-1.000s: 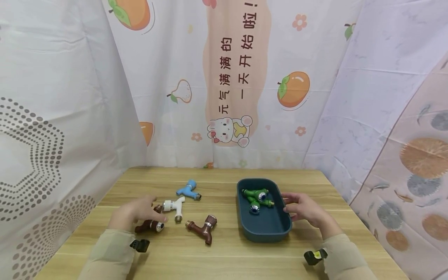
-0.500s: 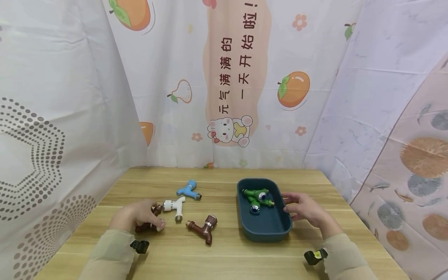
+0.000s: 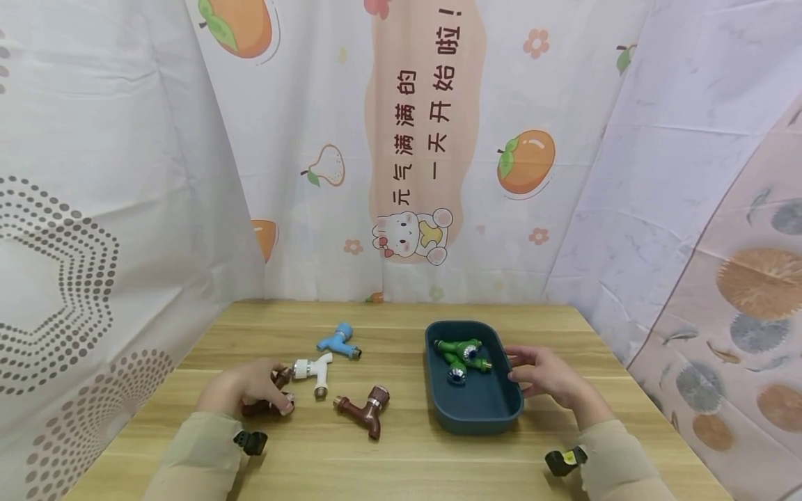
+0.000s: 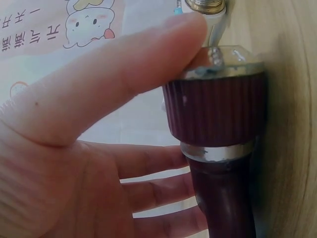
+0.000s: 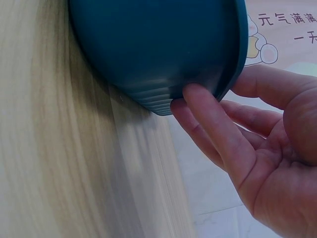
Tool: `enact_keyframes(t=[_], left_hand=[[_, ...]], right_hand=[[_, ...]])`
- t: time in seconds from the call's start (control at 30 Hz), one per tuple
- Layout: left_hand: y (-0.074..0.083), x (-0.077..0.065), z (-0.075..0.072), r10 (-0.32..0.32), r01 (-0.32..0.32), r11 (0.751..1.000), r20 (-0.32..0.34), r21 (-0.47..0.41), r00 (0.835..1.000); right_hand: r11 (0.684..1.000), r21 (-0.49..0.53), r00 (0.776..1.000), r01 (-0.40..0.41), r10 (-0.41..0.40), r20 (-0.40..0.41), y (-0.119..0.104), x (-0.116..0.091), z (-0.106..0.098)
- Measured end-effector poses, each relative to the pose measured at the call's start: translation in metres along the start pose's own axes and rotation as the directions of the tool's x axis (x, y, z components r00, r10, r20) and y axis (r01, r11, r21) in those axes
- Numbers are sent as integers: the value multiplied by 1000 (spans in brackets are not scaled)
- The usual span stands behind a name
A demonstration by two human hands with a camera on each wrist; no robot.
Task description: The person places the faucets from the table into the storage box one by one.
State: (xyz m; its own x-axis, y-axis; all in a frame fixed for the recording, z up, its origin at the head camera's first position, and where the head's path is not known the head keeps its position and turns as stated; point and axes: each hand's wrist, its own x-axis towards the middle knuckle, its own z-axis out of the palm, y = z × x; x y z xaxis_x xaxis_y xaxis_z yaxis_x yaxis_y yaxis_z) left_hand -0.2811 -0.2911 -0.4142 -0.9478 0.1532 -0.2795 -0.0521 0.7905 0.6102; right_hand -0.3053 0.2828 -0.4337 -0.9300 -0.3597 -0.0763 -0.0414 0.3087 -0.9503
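Observation:
My left hand (image 3: 247, 385) holds a dark brown faucet (image 3: 258, 407) lying at the left of the table. In the left wrist view the thumb presses the end of its ribbed knob (image 4: 215, 106), and the other fingers reach behind its body. A white faucet (image 3: 321, 372) lies just right of that hand, a blue faucet (image 3: 339, 341) farther back. Another brown faucet (image 3: 365, 412) lies nearer the middle. At the right, the fingertips of my right hand (image 3: 548, 376) touch the outer side of a dark teal bin (image 3: 476, 426), fingers relaxed. Green faucets (image 3: 460, 353) lie inside the bin.
The wood-grain table (image 3: 388, 466) ends at a printed curtain (image 3: 301, 229) behind, with more curtain hanging along both sides. A small black wrist camera (image 3: 250, 442) is worn on the left sleeve, another camera (image 3: 565, 460) on the right.
My left thumb has come down onto the brown faucet's knob and the fingers have drawn in around it. The right hand and the bin hold their places.

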Motion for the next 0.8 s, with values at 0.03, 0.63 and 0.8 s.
enact_keyframes(t=[0.03,0.63,0.8], left_hand=[[0,0,0,0,0,1000,0,-1,1000],[-3,-1,1,-17,17,999,-8,-29,1000],[-3,-2,0,-23,22,999,-2,-45,1000]], right_hand=[[1000,1,1000,1,-1,0,0,0,0],[1000,-11,1000,0,0,-2,0,-1,0],[1000,-16,1000,1,-1,-1,-1,-2,1]])
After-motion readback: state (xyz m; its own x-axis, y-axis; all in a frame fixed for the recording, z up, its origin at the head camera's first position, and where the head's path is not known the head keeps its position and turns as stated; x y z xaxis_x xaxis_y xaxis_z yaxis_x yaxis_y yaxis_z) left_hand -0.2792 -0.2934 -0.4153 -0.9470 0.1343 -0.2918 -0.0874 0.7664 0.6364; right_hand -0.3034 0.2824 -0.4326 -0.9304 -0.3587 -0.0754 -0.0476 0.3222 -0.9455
